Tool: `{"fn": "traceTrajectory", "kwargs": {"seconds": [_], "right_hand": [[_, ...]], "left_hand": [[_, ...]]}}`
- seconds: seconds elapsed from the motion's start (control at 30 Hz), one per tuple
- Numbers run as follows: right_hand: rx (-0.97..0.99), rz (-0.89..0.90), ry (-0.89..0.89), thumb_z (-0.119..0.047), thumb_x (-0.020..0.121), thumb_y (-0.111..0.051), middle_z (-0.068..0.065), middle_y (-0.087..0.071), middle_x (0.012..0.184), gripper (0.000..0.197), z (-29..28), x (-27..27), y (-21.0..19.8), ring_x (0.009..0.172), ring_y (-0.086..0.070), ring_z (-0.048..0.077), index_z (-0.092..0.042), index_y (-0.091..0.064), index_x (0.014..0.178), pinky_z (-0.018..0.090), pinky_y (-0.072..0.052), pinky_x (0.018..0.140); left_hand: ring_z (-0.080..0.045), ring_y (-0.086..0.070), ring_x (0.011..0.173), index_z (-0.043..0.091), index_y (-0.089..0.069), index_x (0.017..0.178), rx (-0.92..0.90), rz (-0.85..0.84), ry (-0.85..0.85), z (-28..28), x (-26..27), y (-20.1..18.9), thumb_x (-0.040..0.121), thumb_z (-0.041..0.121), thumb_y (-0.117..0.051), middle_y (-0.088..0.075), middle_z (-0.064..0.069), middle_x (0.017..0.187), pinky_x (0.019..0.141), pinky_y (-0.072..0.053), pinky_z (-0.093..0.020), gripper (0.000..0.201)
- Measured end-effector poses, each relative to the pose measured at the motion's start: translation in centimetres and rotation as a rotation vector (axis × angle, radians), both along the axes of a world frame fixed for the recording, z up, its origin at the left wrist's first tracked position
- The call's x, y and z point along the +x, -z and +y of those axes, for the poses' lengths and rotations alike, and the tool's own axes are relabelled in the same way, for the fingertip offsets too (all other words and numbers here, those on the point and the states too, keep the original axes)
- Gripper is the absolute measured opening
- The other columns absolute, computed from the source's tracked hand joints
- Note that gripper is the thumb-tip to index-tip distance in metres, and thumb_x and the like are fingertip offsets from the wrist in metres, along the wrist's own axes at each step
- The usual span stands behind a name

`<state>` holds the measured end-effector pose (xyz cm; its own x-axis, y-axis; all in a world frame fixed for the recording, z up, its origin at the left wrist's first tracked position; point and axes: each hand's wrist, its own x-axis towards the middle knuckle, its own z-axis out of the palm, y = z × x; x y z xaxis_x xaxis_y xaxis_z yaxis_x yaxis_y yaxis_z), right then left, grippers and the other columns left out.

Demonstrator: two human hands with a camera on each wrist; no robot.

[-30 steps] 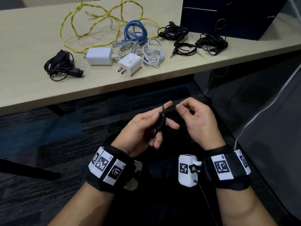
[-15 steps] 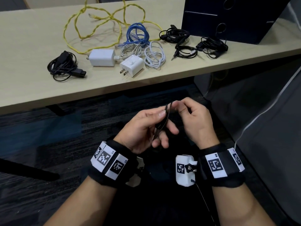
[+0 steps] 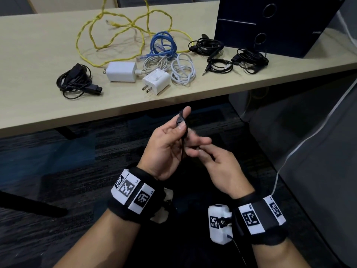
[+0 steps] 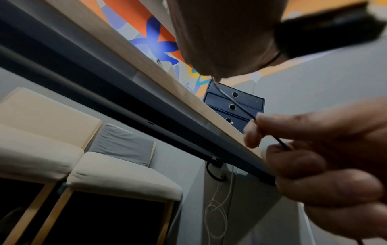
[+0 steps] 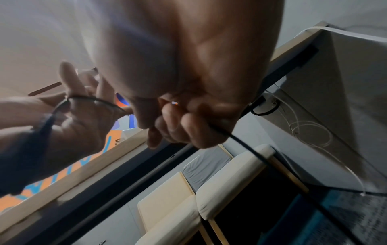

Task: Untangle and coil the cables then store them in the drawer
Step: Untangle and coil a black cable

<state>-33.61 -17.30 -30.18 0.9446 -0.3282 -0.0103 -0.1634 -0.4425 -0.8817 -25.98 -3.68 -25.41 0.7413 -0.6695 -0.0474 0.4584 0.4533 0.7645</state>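
A thin black cable [image 3: 182, 132] hangs between my two hands, below the desk's front edge. My left hand [image 3: 183, 118] pinches its small plug end between thumb and forefinger, held upright. Just below and to the right, my right hand [image 3: 201, 152] pinches the cable lower down. In the right wrist view the right fingers [image 5: 178, 126] curl round the black cable [image 5: 240, 142], which trails down to the right. A dark blue drawer unit [image 3: 270, 22] stands shut at the desk's back right. A loose yellow cable [image 3: 92, 35] and a blue cable [image 3: 164, 45] lie on the desk.
The beige desk [image 3: 38, 55] also carries two white chargers [image 3: 121, 71] [image 3: 156, 81], a white cable coil [image 3: 182, 70], and black cable bundles at the left [image 3: 74, 81] and right [image 3: 251, 59]. A grey partition [image 3: 318, 151] stands to my right, with dark carpet below.
My left hand has lifted the cable's end toward the desk edge. My right hand has dropped from the cable's top to a spot lower down and nearer me.
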Motion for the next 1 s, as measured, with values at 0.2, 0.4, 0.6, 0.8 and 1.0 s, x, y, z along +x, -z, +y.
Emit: {"fn": "traceTrajectory", "kwargs": {"seconds": [0.2,0.4,0.6,0.8,1.0], "right_hand": [[-0.096,0.020,-0.123,-0.026,0.092,-0.063,-0.011,-0.067,0.075,0.009,-0.1,-0.9,0.4,0.072,-0.059,0.000,-0.028,-0.067,0.084,0.019,-0.044,0.067],[-0.142,0.030,-0.340,-0.022,0.087,-0.066,-0.015,-0.056,0.062,0.016,0.7,-1.7,-0.1,0.062,-0.053,0.003,-0.027,-0.061,0.074,0.016,-0.038,0.061],[-0.123,-0.107,-0.387,-0.019,0.082,-0.066,-0.017,-0.061,0.066,0.008,0.1,-2.3,-2.8,0.065,-0.058,0.000,-0.022,-0.068,0.075,0.010,-0.038,0.063],[-0.105,-0.301,-0.213,-0.017,0.083,-0.066,-0.014,-0.068,0.076,0.006,-2.2,-1.4,-6.2,0.071,-0.062,0.000,-0.016,-0.071,0.080,0.010,-0.042,0.070],[-0.121,-0.343,-0.037,-0.011,0.086,-0.071,-0.008,-0.063,0.070,0.018,-3.1,0.1,-6.4,0.064,-0.055,-0.002,-0.021,-0.063,0.074,0.008,-0.038,0.064]], "left_hand": [[-0.013,-0.069,0.055,0.018,-0.035,0.146,0.193,-0.143,-0.172,-0.9,0.4,0.1,0.088,0.027,-0.048,-0.073,-0.003,0.104,0.032,-0.032,-0.012,0.061],[-0.015,-0.067,0.057,0.020,-0.022,0.150,0.206,-0.202,-0.253,-1.6,1.3,1.2,0.101,0.016,-0.038,-0.070,-0.004,0.099,0.047,-0.051,-0.018,0.051],[-0.017,-0.068,0.066,0.038,-0.017,0.144,0.381,-0.502,-0.120,-0.8,1.4,2.8,0.099,0.008,-0.044,-0.067,0.000,0.099,0.066,-0.055,-0.026,0.060],[-0.007,-0.051,0.045,0.030,-0.056,0.123,0.538,-0.725,0.111,0.2,0.4,2.4,0.101,0.034,-0.037,-0.060,-0.002,0.062,0.048,-0.040,-0.017,0.030],[-0.010,-0.036,0.044,0.014,-0.060,0.107,0.346,-0.581,0.240,0.2,-0.7,1.8,0.100,0.038,-0.030,-0.048,-0.001,0.055,0.047,-0.031,-0.020,0.038]]}}
